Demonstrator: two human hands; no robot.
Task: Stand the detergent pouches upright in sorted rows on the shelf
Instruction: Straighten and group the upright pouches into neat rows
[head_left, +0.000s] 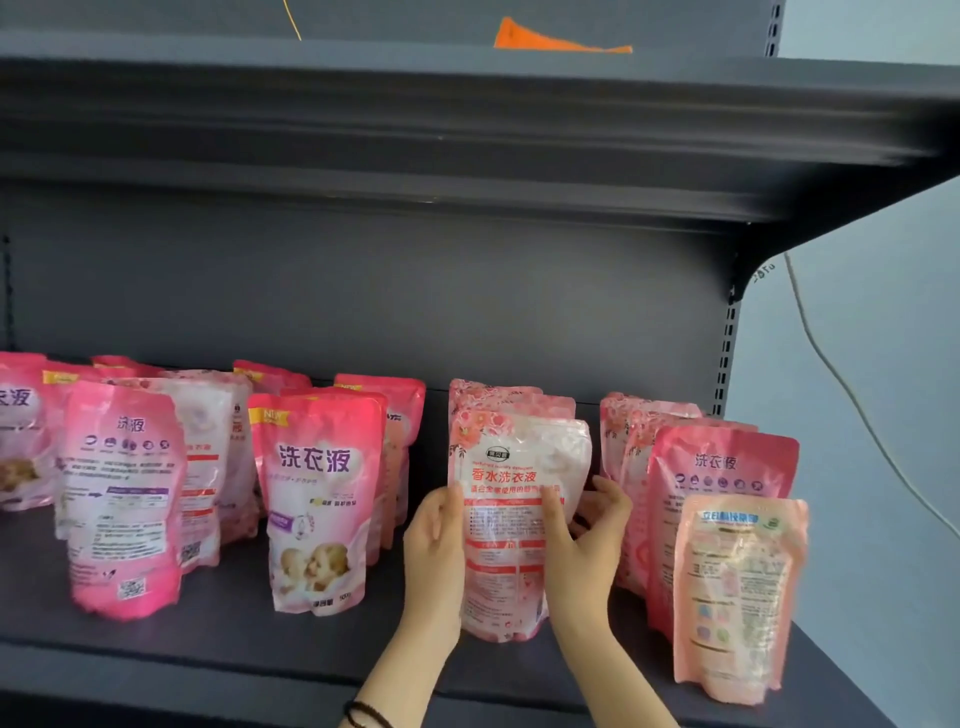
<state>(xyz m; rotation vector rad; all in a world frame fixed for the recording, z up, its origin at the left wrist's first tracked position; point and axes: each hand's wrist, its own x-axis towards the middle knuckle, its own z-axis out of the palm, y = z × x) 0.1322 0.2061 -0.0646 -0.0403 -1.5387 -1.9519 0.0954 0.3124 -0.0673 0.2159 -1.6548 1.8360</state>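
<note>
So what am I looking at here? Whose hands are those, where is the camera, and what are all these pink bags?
There is no machine here, just a person working bare-handed. The one picture comes from a camera worn on their head, looking forward and down. The dark shelf carries pink detergent pouches standing in rows. The left hand and right hand grip the sides of one flowered pouch, held upright at the front of its row. A paler pouch stands at the far right front.

The dark grey shelf (234, 639) carried pink pouches (317, 499) standing upright in several rows. A paler pouch (737, 597) stood at its right front.
</note>
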